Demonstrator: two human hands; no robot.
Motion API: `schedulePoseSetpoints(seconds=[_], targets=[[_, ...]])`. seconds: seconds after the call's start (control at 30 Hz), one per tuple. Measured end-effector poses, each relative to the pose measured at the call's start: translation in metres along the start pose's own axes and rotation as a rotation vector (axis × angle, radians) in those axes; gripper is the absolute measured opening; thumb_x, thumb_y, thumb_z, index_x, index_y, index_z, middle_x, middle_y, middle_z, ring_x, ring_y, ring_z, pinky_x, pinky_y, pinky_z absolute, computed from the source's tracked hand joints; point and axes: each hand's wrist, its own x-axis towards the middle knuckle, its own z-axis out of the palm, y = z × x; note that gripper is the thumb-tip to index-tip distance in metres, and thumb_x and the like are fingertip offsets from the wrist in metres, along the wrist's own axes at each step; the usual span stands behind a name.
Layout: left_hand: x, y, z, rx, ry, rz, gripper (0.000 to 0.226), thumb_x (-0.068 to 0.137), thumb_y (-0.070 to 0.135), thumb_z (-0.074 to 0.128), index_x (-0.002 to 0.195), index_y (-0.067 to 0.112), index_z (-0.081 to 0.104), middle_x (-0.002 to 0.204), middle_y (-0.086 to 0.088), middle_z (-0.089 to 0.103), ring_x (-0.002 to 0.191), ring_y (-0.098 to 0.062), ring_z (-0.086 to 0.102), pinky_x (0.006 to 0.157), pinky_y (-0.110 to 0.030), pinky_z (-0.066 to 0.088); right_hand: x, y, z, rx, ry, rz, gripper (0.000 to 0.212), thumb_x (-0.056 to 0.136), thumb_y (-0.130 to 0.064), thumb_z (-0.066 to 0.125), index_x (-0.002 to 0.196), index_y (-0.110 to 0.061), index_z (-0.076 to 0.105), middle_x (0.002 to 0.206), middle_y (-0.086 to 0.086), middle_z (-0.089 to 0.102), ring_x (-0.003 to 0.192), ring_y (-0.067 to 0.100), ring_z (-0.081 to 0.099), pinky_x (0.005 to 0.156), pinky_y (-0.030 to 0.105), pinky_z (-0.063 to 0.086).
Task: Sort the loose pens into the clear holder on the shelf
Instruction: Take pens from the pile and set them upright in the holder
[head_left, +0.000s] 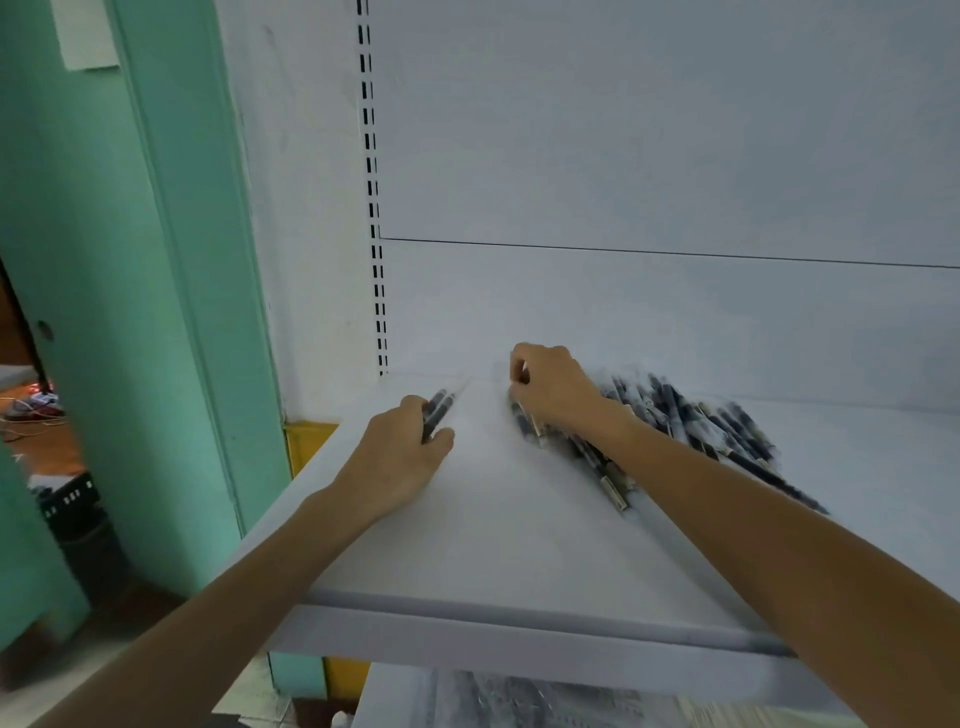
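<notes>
The pile of loose pens (691, 431) is lying on the white shelf (519, 551). Its far side is sitting close to the back panel (649, 322) and a few stragglers are trailing forward toward the person. The right hand (553, 387) is resting at the pile's left end, fingers curled down over the nearest barrels. Motion blur is hiding the fingertips, so it cannot be told whether they are pinching a pen.

Left of the pile, across a strip of white shelf surface, the left hand (410, 447) is gripping a small bundle of dark pens (437, 410). The thumb and fingers are wrapping round the barrels, and the free ends are pointing toward the back corner.

In front of the pile, the white surface is stretching to the front lip (519, 623), and both forearms are crossing that lip. Farther left of the pile, past the left hand, the shelf's side edge is running up to a slotted upright (377, 270). A green door frame (182, 312) is standing beside the upright. Above the pile, the back panel is rising plain, with one thin horizontal seam.
</notes>
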Motion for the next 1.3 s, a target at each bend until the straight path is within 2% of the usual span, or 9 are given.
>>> schedulePoseSetpoints(seconds=[0.07, 0.13, 0.2, 0.3, 0.57, 0.9, 1.0, 1.13, 1.3], targets=[[0.001, 0.004, 0.001, -0.032, 0.01, 0.03, 0.029, 0.096, 0.025, 0.046, 0.117, 0.007, 0.05, 0.071, 0.004, 0.049, 0.058, -0.006, 0.045, 0.048, -0.013, 0.037, -0.007, -0.002, -0.012, 0.153, 0.119, -0.025, 0.016, 0.084, -0.003, 0.056, 0.097, -0.01, 0.049, 0.092, 0.014, 0.063, 0.077, 0.028, 0.063, 0.07, 0.039, 0.057], [0.0, 0.011, 0.003, -0.078, 0.027, 0.052, 0.026, 0.096, 0.025, 0.046, 0.114, 0.007, 0.05, 0.069, 0.002, 0.05, 0.055, -0.009, 0.046, 0.049, -0.015, 0.038, -0.018, -0.003, -0.028, 0.236, 0.192, -0.04, 0.038, 0.084, -0.006, 0.06, 0.118, -0.012, 0.044, 0.09, 0.01, 0.063, 0.071, 0.02, 0.061, 0.061, 0.023, 0.053], [-0.003, 0.024, 0.007, -0.141, 0.045, 0.078, 0.023, 0.096, 0.025, 0.046, 0.111, 0.008, 0.048, 0.068, -0.002, 0.052, 0.056, -0.016, 0.05, 0.057, -0.03, 0.047, -0.029, 0.001, -0.045, 0.262, 0.227, -0.04, 0.062, 0.084, -0.007, 0.062, 0.137, -0.019, 0.032, 0.089, 0.005, 0.062, 0.069, 0.013, 0.059, 0.054, 0.012, 0.047], [-0.007, 0.051, 0.014, -0.168, 0.042, 0.143, 0.022, 0.097, 0.027, 0.044, 0.105, 0.007, 0.047, 0.076, -0.009, 0.059, 0.069, -0.029, 0.06, 0.07, -0.047, 0.052, -0.047, 0.014, -0.07, 0.305, 0.284, -0.014, 0.074, 0.084, -0.006, 0.061, 0.144, -0.027, 0.024, 0.089, 0.006, 0.063, 0.074, 0.018, 0.064, 0.061, 0.022, 0.055], [-0.017, 0.143, 0.067, -0.224, -0.071, 0.326, 0.017, 0.099, 0.02, 0.036, 0.098, 0.006, 0.045, 0.082, -0.005, 0.064, 0.069, -0.023, 0.059, 0.063, -0.035, 0.048, -0.123, 0.085, -0.139, 0.33, 0.372, 0.146, 0.061, 0.082, -0.001, 0.06, 0.131, -0.027, 0.033, 0.086, 0.015, 0.061, 0.068, 0.03, 0.069, 0.067, 0.046, 0.058], [-0.085, 0.308, 0.2, -0.441, -0.24, 0.532, 0.022, 0.095, 0.032, 0.047, 0.085, 0.016, 0.035, 0.057, 0.002, 0.039, 0.048, -0.012, 0.036, 0.043, -0.018, 0.029, -0.282, 0.211, -0.246, 0.354, 0.521, 0.384, 0.056, 0.086, 0.002, 0.06, 0.131, -0.022, 0.036, 0.076, 0.01, 0.06, 0.064, 0.027, 0.07, 0.062, 0.039, 0.06], [-0.105, 0.351, 0.234, -0.515, -0.292, 0.529, 0.023, 0.096, 0.028, 0.044, 0.08, 0.012, 0.04, 0.06, -0.003, 0.048, 0.052, -0.016, 0.043, 0.052, -0.028, 0.036, -0.331, 0.242, -0.275, 0.313, 0.565, 0.417, 0.059, 0.086, 0.001, 0.063, 0.134, -0.022, 0.037, 0.08, 0.012, 0.063, 0.066, 0.025, 0.07, 0.06, 0.037, 0.06], [-0.13, 0.396, 0.272, -0.648, -0.32, 0.447, 0.027, 0.097, 0.027, 0.041, 0.081, 0.006, 0.047, 0.062, -0.005, 0.061, 0.051, -0.009, 0.048, 0.047, -0.014, 0.036, -0.383, 0.276, -0.306, 0.293, 0.589, 0.472, 0.057, 0.087, 0.001, 0.062, 0.133, -0.023, 0.037, 0.086, 0.015, 0.065, 0.065, 0.021, 0.07, 0.059, 0.03, 0.059], [-0.141, 0.429, 0.3, -0.683, -0.394, 0.375, 0.026, 0.098, 0.027, 0.04, 0.077, 0.015, 0.048, 0.066, 0.001, 0.061, 0.055, -0.011, 0.051, 0.051, -0.017, 0.039, -0.411, 0.307, -0.331, 0.286, 0.6, 0.496, 0.053, 0.087, 0.001, 0.061, 0.127, -0.023, 0.036, 0.085, 0.015, 0.065, 0.062, 0.023, 0.07, 0.058, 0.032, 0.06]])
